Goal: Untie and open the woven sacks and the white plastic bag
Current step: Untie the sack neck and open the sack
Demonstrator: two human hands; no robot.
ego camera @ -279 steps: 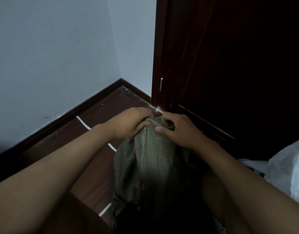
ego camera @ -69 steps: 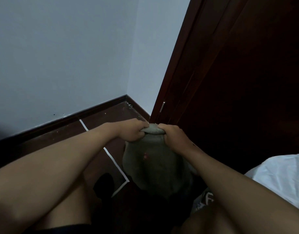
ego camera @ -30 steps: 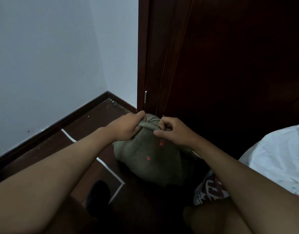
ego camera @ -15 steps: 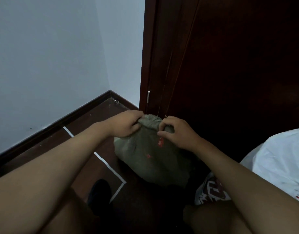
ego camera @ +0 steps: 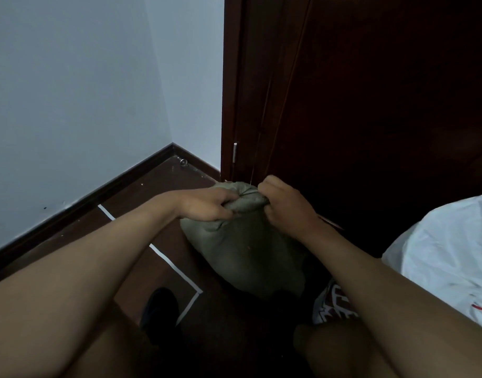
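Note:
A full grey-green woven sack (ego camera: 248, 249) stands on the dark floor against the door. Its gathered top bulges up between my two hands. My left hand (ego camera: 207, 204) grips the bunched neck from the left, fingers closed on the cloth. From the right, my right hand (ego camera: 286, 203) is clenched on the same neck. Whether a tie is still on the neck is hidden by my fingers. A white plastic bag (ego camera: 447, 252) lies at the right edge, partly behind my right forearm. Below my right forearm shows a white sack with red print (ego camera: 332, 306).
A dark wooden door (ego camera: 370, 91) and its frame rise right behind the sack. Grey walls meet in a corner at the left with a dark skirting board (ego camera: 111, 186). White tape lines (ego camera: 174, 266) mark the floor. My dark shoe (ego camera: 159, 306) rests by the tape corner.
Both hands have closed tighter on the sack's neck. My right hand went from pinching the cloth with spread fingers to a fist. The sack's red marks no longer show.

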